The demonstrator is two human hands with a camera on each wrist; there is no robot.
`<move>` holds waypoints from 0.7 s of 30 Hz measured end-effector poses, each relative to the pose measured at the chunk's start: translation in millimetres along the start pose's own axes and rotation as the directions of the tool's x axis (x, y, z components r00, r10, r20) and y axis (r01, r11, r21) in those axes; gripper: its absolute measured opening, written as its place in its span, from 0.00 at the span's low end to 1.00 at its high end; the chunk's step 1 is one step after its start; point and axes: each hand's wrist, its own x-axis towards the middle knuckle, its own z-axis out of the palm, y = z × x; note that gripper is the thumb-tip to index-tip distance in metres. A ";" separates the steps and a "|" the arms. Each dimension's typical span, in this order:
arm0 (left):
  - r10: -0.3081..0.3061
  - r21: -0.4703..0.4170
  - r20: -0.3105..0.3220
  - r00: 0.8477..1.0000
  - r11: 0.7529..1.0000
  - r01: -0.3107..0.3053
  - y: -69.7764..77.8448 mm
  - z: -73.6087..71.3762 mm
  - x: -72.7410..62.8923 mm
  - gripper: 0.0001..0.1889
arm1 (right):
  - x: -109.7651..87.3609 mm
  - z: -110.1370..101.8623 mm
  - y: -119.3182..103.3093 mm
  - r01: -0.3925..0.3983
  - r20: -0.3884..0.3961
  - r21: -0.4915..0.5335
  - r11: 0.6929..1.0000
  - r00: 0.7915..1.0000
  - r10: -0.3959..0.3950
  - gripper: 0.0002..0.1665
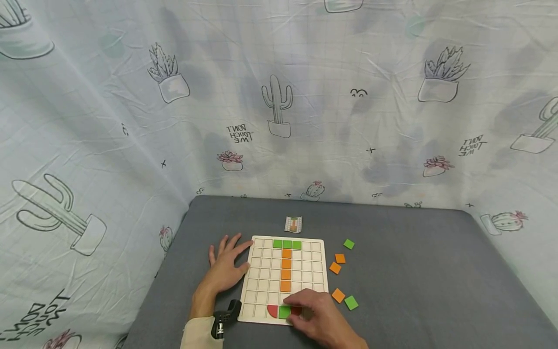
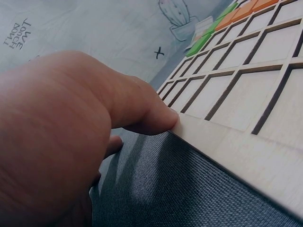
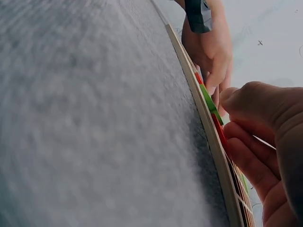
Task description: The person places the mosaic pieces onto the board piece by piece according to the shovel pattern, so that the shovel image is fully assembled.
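Note:
A pale wooden grid board (image 1: pixel 261 291) lies on the grey table. My left hand (image 1: pixel 227 267) is spread at its left side, the fingertip (image 2: pixel 166 118) resting against the board's edge in the left wrist view. Over the bottom row bends my right hand (image 1: pixel 320 315), thumb and fingertips close around a green square tile (image 1: pixel 285 311) and a red tile (image 3: pixel 219 128) partly hidden beneath it. I cannot tell whether it pinches either one. A red quarter-round tile (image 1: pixel 272 311) sits left of the green one. Higher up are an orange column (image 1: pixel 286 264) and a green row (image 1: pixel 287 244).
Loose to the right of the board lie orange tiles (image 1: pixel 338 295) and green tiles (image 1: pixel 351 303). Behind the board is a small pattern card (image 1: pixel 293 224). A black strap device (image 1: pixel 225 317) is on my left wrist. Cactus-print cloth (image 1: pixel 279 106) hangs around the table.

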 end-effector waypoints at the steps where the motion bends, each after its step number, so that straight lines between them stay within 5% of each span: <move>1: -0.001 0.000 0.000 1.000 1.000 0.001 0.0 0.2 0.0 0.33 | -0.4 0.1 0.1 0.011 -0.016 -0.001 1.000 1.000 -0.011 0.18; 21: 0.006 -0.004 0.020 1.000 1.000 -0.006 0.4 -0.7 -0.6 0.32 | 1.7 5.7 1.2 0.046 -0.046 -0.010 0.999 0.998 -0.047 0.19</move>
